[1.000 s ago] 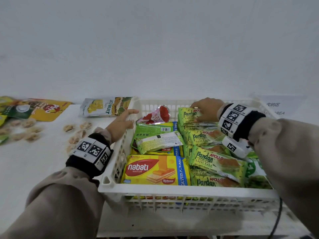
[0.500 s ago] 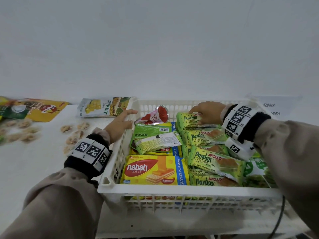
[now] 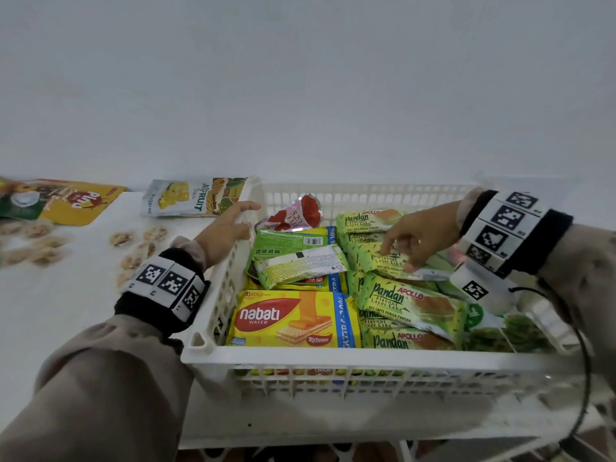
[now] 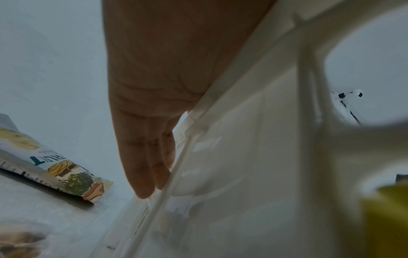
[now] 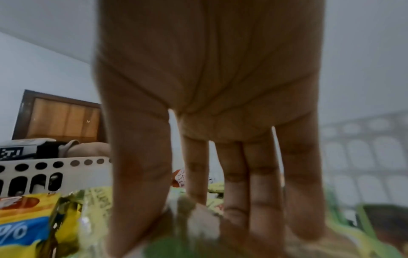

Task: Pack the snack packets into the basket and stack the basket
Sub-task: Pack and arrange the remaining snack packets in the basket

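Observation:
The white slotted basket [image 3: 333,358] stands in front of me, filled with packets: a yellow Nabati wafer pack [image 3: 293,318] near left, green packs behind it, a red foil packet [image 3: 296,215] at the back, and several green Pandan cake packets on the right. My right hand [image 3: 398,260] is inside the basket and pinches one Pandan packet [image 3: 370,261] between thumb and fingers; in the right wrist view the right hand [image 5: 187,218] has straight fingers on that packet. My left hand [image 3: 230,225] lies open on the basket's left rim, its fingers [image 4: 143,165] straight along the wall.
On the white table left of the basket lie a jackfruit pouch [image 3: 196,196], a yellow pouch [image 3: 80,201] and several loose small snack pieces [image 3: 43,241]. A white wall runs close behind the basket. A black cable [image 3: 585,378] hangs at the right.
My right hand has moved from the far Pandan packet toward me, onto the packet in front of it. The left hand has stayed on the rim.

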Demonstrator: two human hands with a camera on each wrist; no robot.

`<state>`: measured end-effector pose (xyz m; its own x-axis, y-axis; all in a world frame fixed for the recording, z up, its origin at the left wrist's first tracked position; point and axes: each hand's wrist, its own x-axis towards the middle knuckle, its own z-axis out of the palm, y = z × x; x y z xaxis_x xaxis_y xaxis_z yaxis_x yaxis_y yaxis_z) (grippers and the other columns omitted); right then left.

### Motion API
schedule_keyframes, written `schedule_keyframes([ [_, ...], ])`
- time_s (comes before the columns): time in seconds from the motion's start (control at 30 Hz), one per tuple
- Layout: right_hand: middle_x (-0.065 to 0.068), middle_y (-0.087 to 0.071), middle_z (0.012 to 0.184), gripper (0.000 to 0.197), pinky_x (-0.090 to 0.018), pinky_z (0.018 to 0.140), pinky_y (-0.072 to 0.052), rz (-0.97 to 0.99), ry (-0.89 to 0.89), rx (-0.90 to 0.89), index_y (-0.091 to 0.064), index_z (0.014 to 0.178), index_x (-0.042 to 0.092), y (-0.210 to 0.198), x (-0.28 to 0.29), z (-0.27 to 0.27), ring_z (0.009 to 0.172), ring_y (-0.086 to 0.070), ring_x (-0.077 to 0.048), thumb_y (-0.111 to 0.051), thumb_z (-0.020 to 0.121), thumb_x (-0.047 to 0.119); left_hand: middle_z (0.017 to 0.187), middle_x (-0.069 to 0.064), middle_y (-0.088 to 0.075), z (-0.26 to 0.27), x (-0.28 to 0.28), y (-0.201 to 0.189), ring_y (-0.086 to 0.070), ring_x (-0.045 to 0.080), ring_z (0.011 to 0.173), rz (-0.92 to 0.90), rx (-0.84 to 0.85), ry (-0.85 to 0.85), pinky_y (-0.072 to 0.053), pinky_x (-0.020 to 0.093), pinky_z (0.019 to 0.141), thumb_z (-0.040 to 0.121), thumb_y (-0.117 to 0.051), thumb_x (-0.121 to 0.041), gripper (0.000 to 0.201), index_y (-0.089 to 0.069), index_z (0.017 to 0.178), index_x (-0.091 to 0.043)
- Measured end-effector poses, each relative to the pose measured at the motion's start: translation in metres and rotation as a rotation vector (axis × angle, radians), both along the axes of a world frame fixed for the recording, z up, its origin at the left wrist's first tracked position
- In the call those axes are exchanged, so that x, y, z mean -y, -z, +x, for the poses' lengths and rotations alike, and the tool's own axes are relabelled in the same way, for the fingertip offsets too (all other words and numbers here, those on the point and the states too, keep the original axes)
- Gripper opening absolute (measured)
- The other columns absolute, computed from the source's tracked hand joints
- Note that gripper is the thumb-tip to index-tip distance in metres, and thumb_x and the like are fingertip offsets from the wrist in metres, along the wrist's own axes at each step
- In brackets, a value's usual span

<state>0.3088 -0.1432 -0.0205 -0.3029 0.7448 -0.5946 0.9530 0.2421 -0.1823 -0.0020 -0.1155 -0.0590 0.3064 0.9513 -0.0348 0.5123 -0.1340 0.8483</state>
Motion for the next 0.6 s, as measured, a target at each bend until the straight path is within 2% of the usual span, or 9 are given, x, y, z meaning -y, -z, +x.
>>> schedule_keyframes([
  [0.07,-0.004,-0.043,0.073,0.053,-0.017,0.058,-0.037,-0.074,0.018,-0.012,-0.044,0.132,0.006,0.003,0.0,0.004,0.064,-0.042,-0.018,-0.065,0.084,0.009,0.146,0.013,-0.029,0.0,0.001,0.0,-0.035,0.031,0.128,0.009,0.004,0.002,-0.032,0.04,0.102,0.088,-0.034,0.009,0.048,-0.041,0.125,-0.021],
  [0.1,-0.004,-0.042,0.072,0.053,-0.014,0.056,-0.038,-0.075,0.018,-0.011,-0.044,0.132,0.005,0.005,0.001,0.005,0.061,-0.042,-0.013,-0.065,0.084,0.007,0.147,0.012,-0.029,0.001,0.001,0.0,-0.033,0.029,0.13,0.016,0.002,0.001,-0.031,0.036,0.102,0.088,-0.034,0.009,0.048,-0.041,0.125,-0.021],
  [0.17,-0.001,-0.042,0.071,0.051,-0.007,0.053,-0.037,-0.031,0.005,-0.021,-0.045,0.132,0.005,0.009,0.001,0.005,0.054,-0.042,-0.002,-0.064,0.084,0.007,0.148,0.01,-0.028,0.001,0.002,0.0,-0.029,0.024,0.133,0.026,-0.005,-0.006,-0.026,0.03,0.1,0.088,-0.034,0.009,0.05,-0.04,0.131,-0.016],
  [0.27,0.004,-0.042,0.07,0.05,-0.006,0.055,-0.036,0.059,-0.023,-0.03,-0.045,0.134,0.009,0.012,0.003,0.003,0.055,-0.042,0.001,-0.062,0.087,0.011,0.148,0.009,-0.027,0.002,0.004,-0.001,-0.028,0.023,0.133,0.033,-0.014,-0.008,-0.024,0.026,0.097,0.088,-0.034,0.009,0.051,-0.039,0.133,-0.014],
  [0.37,0.002,-0.043,0.072,0.049,-0.014,0.062,-0.034,0.119,-0.073,-0.013,-0.043,0.136,0.011,0.012,0.005,0.001,0.063,-0.041,-0.008,-0.058,0.089,0.014,0.148,0.009,-0.027,0.003,0.004,-0.002,-0.028,0.023,0.133,0.035,-0.018,-0.011,-0.024,0.026,0.098,0.088,-0.035,0.009,0.051,-0.039,0.133,-0.015],
  [0.47,-0.012,-0.053,0.092,0.049,-0.03,0.079,-0.04,0.163,-0.1,0.038,-0.038,0.14,0.016,0.008,0.006,-0.001,0.083,-0.049,-0.023,-0.053,0.092,0.017,0.149,0.01,-0.026,0.003,0.005,-0.002,-0.027,0.024,0.134,0.038,-0.025,-0.011,-0.025,0.027,0.099,0.089,-0.034,0.009,0.05,-0.039,0.133,-0.014],
  [0.6,-0.01,-0.05,0.094,0.049,-0.031,0.089,-0.038,0.256,-0.093,0.075,-0.036,0.141,0.02,0.01,0.007,-0.003,0.088,-0.047,-0.021,-0.05,0.094,0.02,0.149,0.009,-0.027,0.003,0.005,-0.002,-0.027,0.023,0.135,0.044,-0.039,-0.009,-0.023,0.026,0.099,0.089,-0.034,0.009,0.05,-0.038,0.133,-0.013],
])
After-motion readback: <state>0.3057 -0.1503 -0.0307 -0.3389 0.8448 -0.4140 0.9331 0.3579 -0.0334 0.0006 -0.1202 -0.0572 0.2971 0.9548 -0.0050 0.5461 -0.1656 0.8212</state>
